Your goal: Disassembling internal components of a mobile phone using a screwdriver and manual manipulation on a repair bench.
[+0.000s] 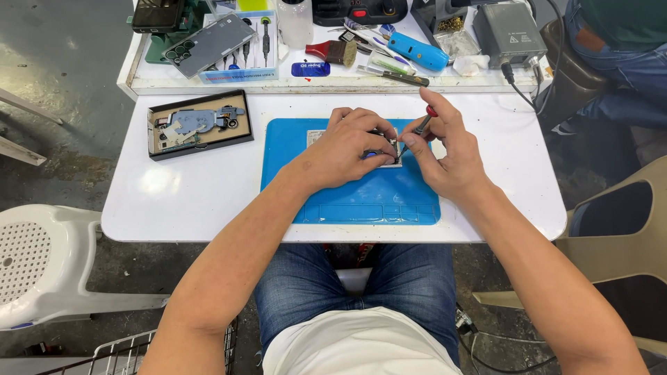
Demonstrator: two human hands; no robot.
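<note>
L hand (347, 146) pins small device (389, 154) on blue mat (306, 180); R hand (445, 149) w/ screwdriver (419, 128) on it.

Matt rubbery blue mat (326, 198), glossy white table (194, 194)

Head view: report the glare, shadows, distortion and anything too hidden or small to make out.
Head view: soft, even light; a glare patch on the glossy white table left of the blue rubber mat; faint shadows under the left hand and right hand; wide-angle bending at the frame edges; the small part under the fingers is mostly hidden, and the thin screwdriver tip is too small to resolve.
</note>
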